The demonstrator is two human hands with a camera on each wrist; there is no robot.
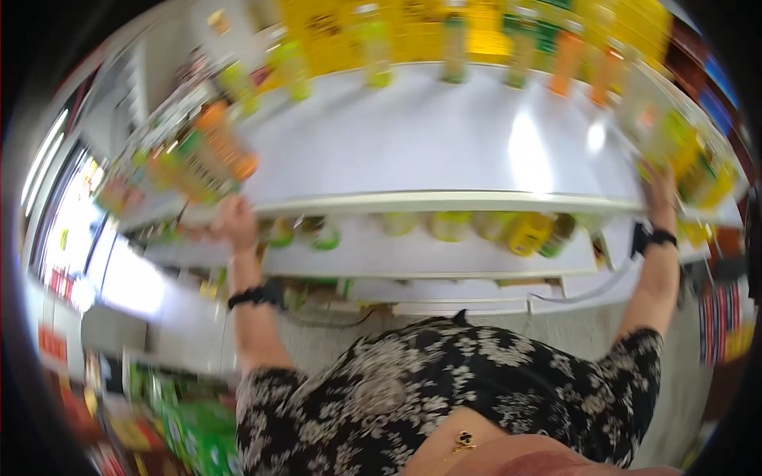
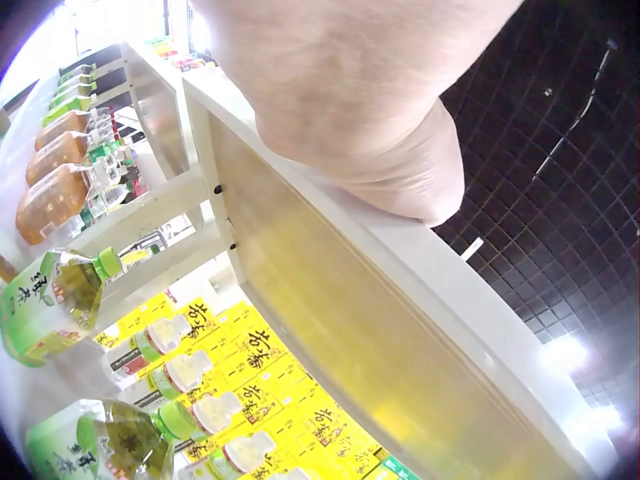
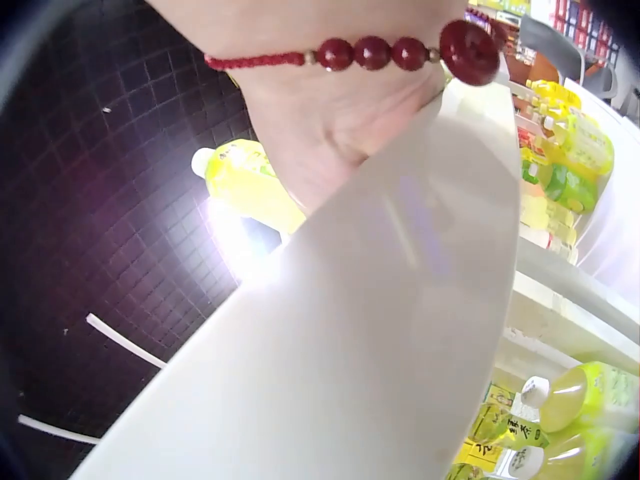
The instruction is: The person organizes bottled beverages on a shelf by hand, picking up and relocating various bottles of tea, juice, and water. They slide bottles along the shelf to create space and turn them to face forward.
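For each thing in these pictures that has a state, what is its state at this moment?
top shelf, bare in the middle, bottles along its back and sides
left hand, grips its front edge
right hand, at its right end; grip unclear
back-row bottles, upright
left-side bottles, tilted, blurred

Grey floor [image 1: 571,333] under white lower shelves [image 1: 413,255]; daylight glares through glass [image 1: 71,230] at left; dark gridded ceiling [image 2: 560,150] with glowing lamps [image 2: 565,352]
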